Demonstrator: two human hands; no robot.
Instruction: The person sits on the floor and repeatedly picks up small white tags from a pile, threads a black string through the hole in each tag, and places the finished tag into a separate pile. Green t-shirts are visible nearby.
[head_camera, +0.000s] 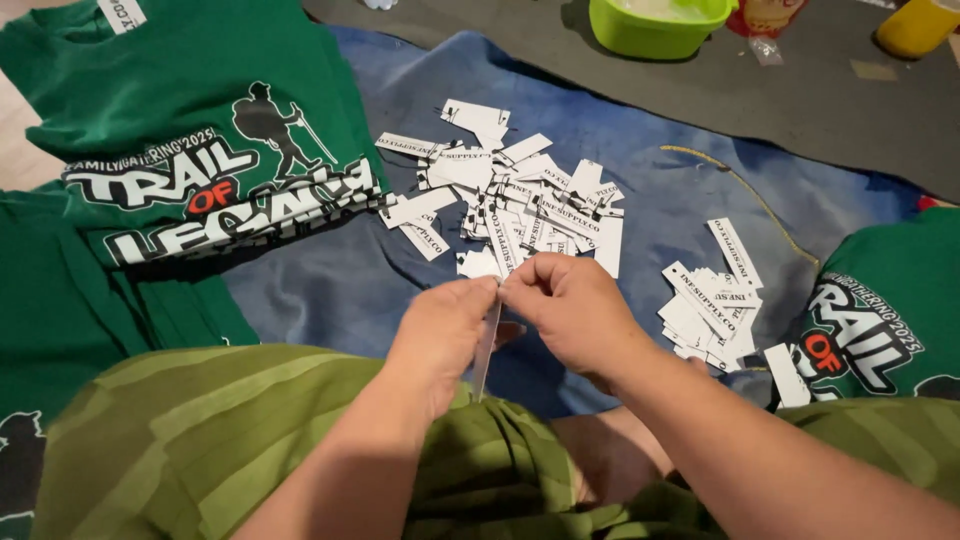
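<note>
Label strip: one narrow white strip (486, 350) that I see pinched between both hands, hanging down edge-on over my lap, in front of the blue cloth.
Left hand: my left hand (440, 335) comes in from the lower centre, wrist straight, fingers pressed together on the strip's top end.
Right hand: my right hand (570, 310) reaches in from the lower right, knuckles up, fingers (530, 275) curled and pinching the same top end; the two hands touch at the fingertips.
Label piles: two piles of white printed labels; the big loose pile (510, 205) lies just beyond my hands, the small pile (712, 310) lies to the right, apart from the first. I cannot count the single labels, they overlap.
Shirts: green printed shirts in three places: a stack at upper left (180, 120), more at the left edge (60, 310), one at the right edge (880, 310).
Blue cloth: one (660, 190), spread under both label piles.
Bowl: one lime-green bowl (650, 30) on the grey mat (800, 100) at the top.
Lap: green striped fabric (200, 430) covers my knees.
</note>
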